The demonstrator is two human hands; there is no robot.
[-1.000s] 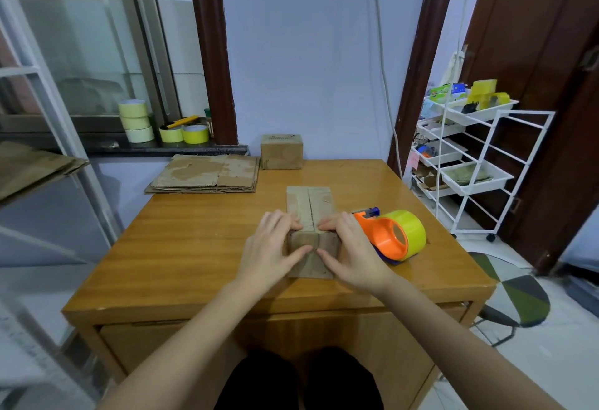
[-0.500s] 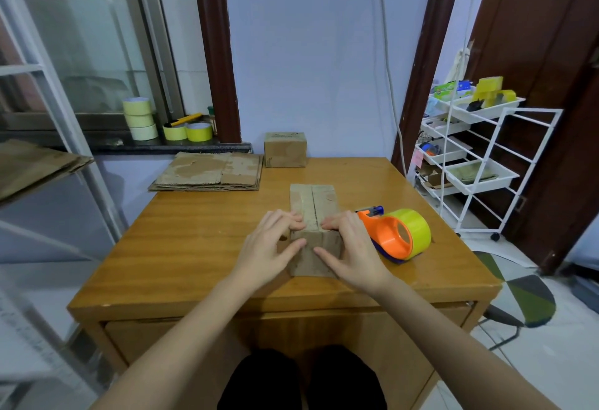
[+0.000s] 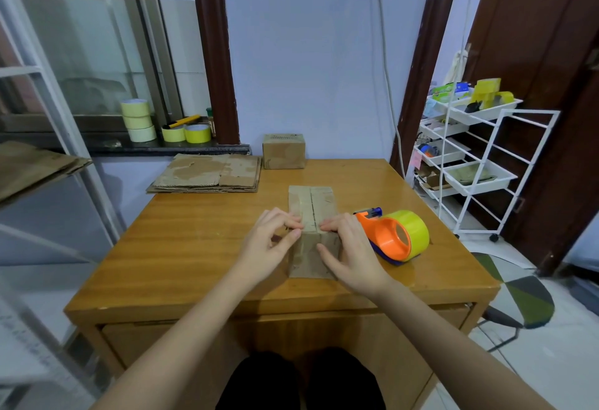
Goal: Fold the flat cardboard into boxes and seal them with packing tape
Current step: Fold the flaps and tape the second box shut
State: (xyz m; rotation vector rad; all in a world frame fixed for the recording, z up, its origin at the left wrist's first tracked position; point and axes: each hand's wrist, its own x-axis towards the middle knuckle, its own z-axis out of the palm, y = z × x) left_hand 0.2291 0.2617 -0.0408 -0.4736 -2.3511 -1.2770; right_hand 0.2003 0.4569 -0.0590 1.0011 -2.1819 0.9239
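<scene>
- A person seated at a wooden worktop (image 3: 194, 247) worked on a small cardboard box (image 3: 311, 215) that stood near the front middle of the surface, its two top flaps meeting along a centre seam
- The left hand (image 3: 270, 247) gripped the box's near left corner, fingers curled over the top edge and thumb laid against the near face
- The right hand (image 3: 351, 247) held the opposite corner the same way, fingers bent over the top and thumb pressing the front panel
- An orange tape dispenser (image 3: 390, 238) loaded with a yellow-green roll lay just beside the right hand, untouched
- A stack of flat cardboard (image 3: 207, 174) waited at the worktop's far left, and a finished box (image 3: 284, 155) stood next to it against the wall
- Spare tape rolls (image 3: 137, 119) sat on the window ledge, well apart from the work
- The box looked light and hollow, likely to skid on the glossy wood unless one hand pinned it
- Its thin board appeared stiff along the creases but apt to dent under hard pressing; corners and folded edges seemed the safest places to hold
- The flaps would probably spring up if released, so holding them down near the seam seemed wise while the tape was drawn
- Whether tape already covered the seam could not be told
</scene>
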